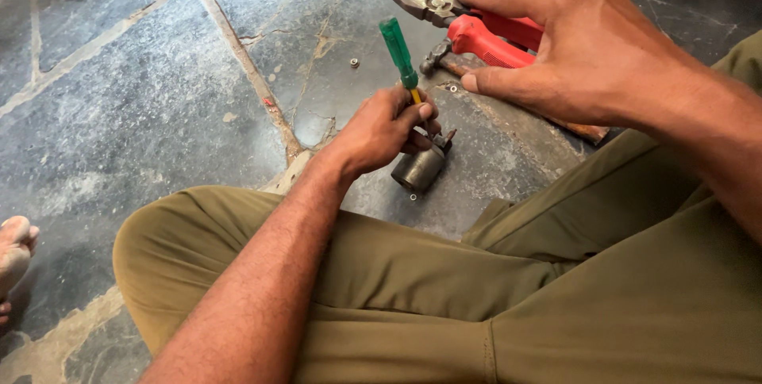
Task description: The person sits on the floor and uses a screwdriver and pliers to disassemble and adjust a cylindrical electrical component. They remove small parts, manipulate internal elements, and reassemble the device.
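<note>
Head view shows a person seated cross-legged on a dark stone floor (143, 98), with the left hand (381, 130) near the centre of the frame, its fingers clamped around both a green-handled screwdriver (398, 55) and a small grey metal cylinder (419, 168) resting on the floor just below the knuckles. The screwdriver stands nearly upright, its handle pointing to 12 o'clock. At about 2 o'clock from the cylinder, the right hand (587, 51) hovers with its fingers spread apart over red-handled pliers (476, 23) and a small hammer (440, 57), grasping nothing. The likely risk is that the cylinder, being round, rolls on the uneven stone if the grip loosens, letting the screwdriver tip slip towards the fingers.
</note>
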